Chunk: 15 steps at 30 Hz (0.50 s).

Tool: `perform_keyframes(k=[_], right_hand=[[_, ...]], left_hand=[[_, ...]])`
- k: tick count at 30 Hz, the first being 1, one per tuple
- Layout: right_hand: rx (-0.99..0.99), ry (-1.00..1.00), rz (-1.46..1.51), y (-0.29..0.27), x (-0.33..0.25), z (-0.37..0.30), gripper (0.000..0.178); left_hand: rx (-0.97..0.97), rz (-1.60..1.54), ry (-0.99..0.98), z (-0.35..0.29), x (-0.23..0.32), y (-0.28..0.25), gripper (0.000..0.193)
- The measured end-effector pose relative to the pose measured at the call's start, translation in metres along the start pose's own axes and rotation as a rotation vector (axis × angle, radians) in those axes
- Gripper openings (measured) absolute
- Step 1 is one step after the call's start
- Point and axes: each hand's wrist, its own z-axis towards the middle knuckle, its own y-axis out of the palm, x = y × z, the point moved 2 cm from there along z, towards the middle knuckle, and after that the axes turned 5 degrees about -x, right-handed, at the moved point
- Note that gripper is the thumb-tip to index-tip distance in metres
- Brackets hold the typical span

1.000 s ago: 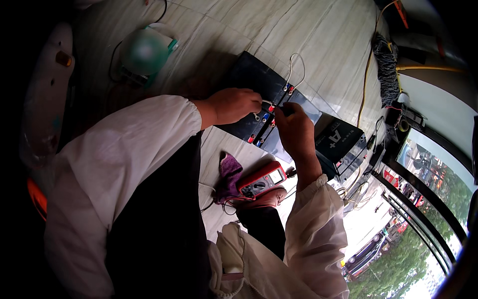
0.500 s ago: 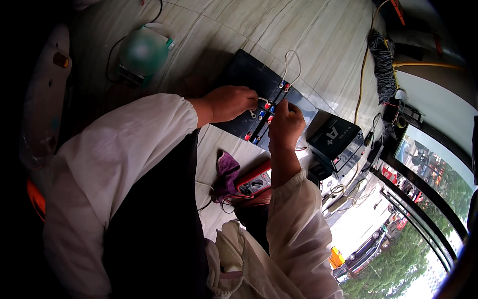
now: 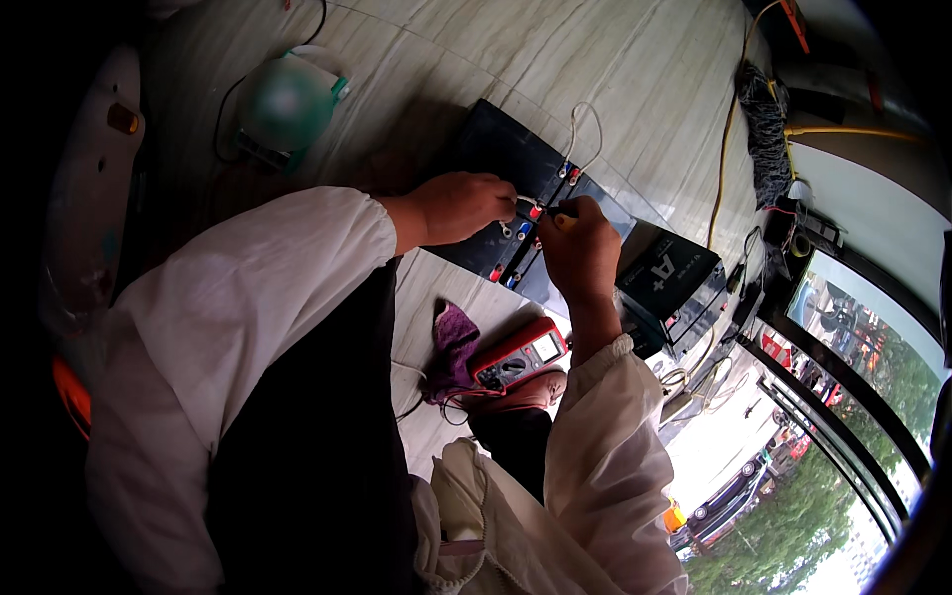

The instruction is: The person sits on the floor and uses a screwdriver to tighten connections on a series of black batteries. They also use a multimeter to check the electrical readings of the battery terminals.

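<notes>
Screen of red multimeter [image 3: 499,371] back in view; right forearm [image 3: 597,327] shifted right.
Left hand [image 3: 464,208] back-up, fingers clamped on white cable [image 3: 526,201] by red terminal [image 3: 535,212], over dark batteries [image 3: 506,147]; purple cloth [image 3: 453,342] nearer body; right hand [image 3: 583,248] bent in, fingers curled round orange-ended tool [image 3: 564,222], hiding part of batteries; dark case [image 3: 669,278] beside.

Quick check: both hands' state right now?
Left hand: closed, apparently pinching a white cable.
Right hand: closed on a tool handle, type unclear.
</notes>
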Motion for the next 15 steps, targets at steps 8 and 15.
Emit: perform_keyframes(k=[8,15], right_hand=[[0.195,0.217,0.316,0.025,0.009,-0.009,0.032],[0.169,0.270,0.337,0.017,0.010,0.000,0.034]], left_hand=[[-0.020,-0.028,-0.023,-0.002,-0.001,0.000,0.009],[-0.014,-0.013,-0.014,0.000,0.001,-0.001,0.008]])
